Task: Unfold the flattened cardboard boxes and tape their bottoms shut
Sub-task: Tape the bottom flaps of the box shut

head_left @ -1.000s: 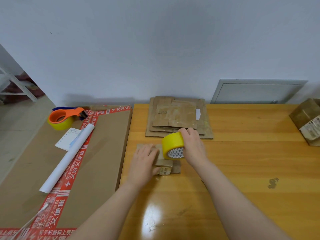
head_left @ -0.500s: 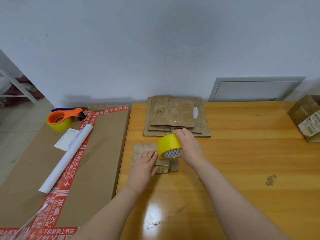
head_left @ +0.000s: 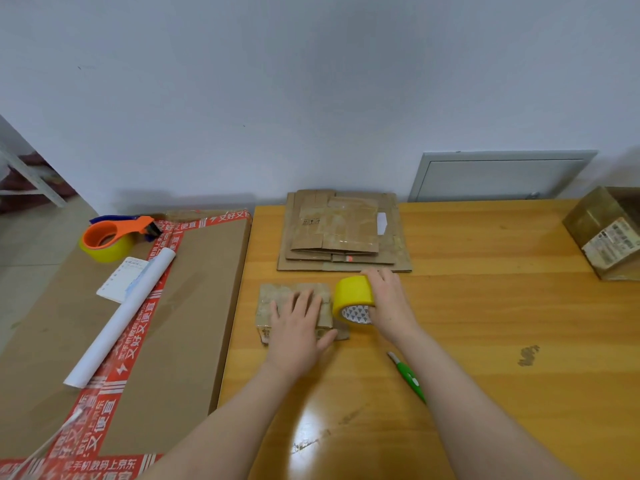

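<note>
Left hand (head_left: pixel 298 329): fingers spread flat, pressing the small box (head_left: pixel 270 292) onto the tabletop (head_left: pixel 502 323).
Right hand (head_left: pixel 391 303): curled round the yellow tape roll (head_left: pixel 351 291), which sits at the box's right edge.
Flattened boxes (head_left: pixel 346 233): stacked just beyond both hands.
Risk, strip: a skewed pull would likely miss the seam or wrinkle.
Risk, box: light pressure may let it slide under the left hand as tape drags.
Risk, green-handled tool (head_left: pixel 408 377): lying beside the right forearm, it could be swept away.

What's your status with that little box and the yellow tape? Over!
Left grip flat, pressing the small box. Right grip holds the yellow tape roll at the box's right end. Green tool beside right forearm, not blocking.
</note>
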